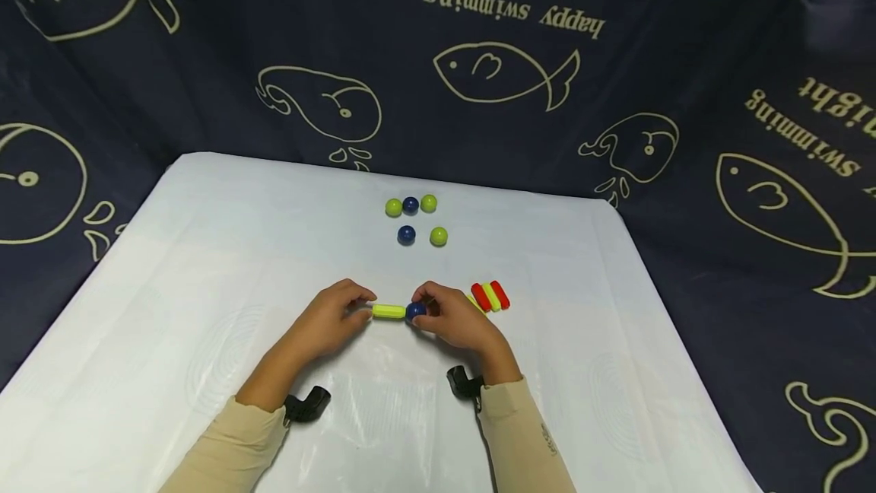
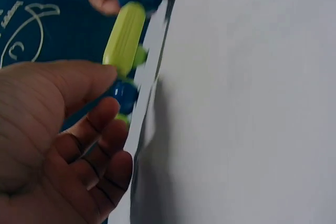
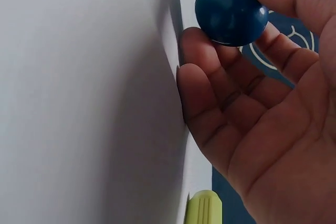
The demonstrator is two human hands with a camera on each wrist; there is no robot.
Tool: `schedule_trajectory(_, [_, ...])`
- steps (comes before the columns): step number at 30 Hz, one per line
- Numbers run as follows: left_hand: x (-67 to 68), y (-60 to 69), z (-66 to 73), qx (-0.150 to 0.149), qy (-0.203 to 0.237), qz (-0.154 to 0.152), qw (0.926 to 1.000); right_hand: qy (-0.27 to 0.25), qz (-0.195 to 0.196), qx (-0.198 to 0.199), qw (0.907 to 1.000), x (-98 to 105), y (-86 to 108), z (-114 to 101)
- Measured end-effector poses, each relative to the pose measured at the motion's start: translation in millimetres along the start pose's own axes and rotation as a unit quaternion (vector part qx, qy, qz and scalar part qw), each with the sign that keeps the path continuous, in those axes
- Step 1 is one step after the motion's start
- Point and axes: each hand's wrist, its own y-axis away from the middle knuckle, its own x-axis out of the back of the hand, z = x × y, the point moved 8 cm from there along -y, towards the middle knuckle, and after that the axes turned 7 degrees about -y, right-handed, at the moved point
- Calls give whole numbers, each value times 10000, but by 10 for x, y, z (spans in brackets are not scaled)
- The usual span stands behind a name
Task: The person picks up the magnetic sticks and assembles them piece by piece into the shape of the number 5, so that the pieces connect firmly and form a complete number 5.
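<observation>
A yellow-green ribbed stick meets a dark blue ball end-on, low over the white table. My left hand pinches the stick's free end; its thumb shows against that end in the left wrist view, with the other fingers curled below. On the other side my right hand grips the blue ball between thumb and fingers. Just beyond the right hand lie two red sticks and yellow-green ones, one partly hidden by that hand.
Farther back on the white-covered table sit green balls and blue balls, in two loose rows. A dark cloth with fish drawings hangs behind the far edge. Each wrist wears a black mount.
</observation>
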Motion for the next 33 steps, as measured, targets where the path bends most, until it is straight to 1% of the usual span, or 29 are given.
schedule_trajectory(3, [98,9,-88,179,10,20,9998,-14,49,-26,10000,5,-26,4])
schedule_trajectory(6, [152,-5,-130,270,36,5,9996,-48,98,-84,9999,16,-8,33])
schedule_trajectory(8, [191,-29,-141,244,9,-28,9997,-79,126,-124,9998,17,-1,54])
schedule_trajectory(11, [250,-123,-123,59,-102,-109,9999,-151,178,-170,9996,20,4,68])
schedule_trajectory(14, [287,-299,-97,-147,-227,-253,9993,-244,248,-201,9992,34,2,62])
schedule_trajectory(17, [288,-519,-95,-231,-317,-459,9982,-313,280,-235,9988,45,-5,57])
schedule_trajectory(19, [259,-663,-113,-249,-337,-618,9972,-360,282,-254,9986,47,-10,61])
schedule_trajectory(23, [197,-928,-156,-168,-376,-858,9955,-423,279,-281,9983,41,-23,92])
schedule_trajectory(27, [147,-1177,-194,-80,-373,-966,9946,-414,285,-363,9981,42,-22,123])
schedule_trajectory(29, [131,-1291,-213,-26,-249,-961,9951,-422,295,-398,9979,45,-20,126])
schedule_trajectory(33, [82,-1460,-274,349,253,-1015,9939,-516,290,-378,9975,48,-23,115])
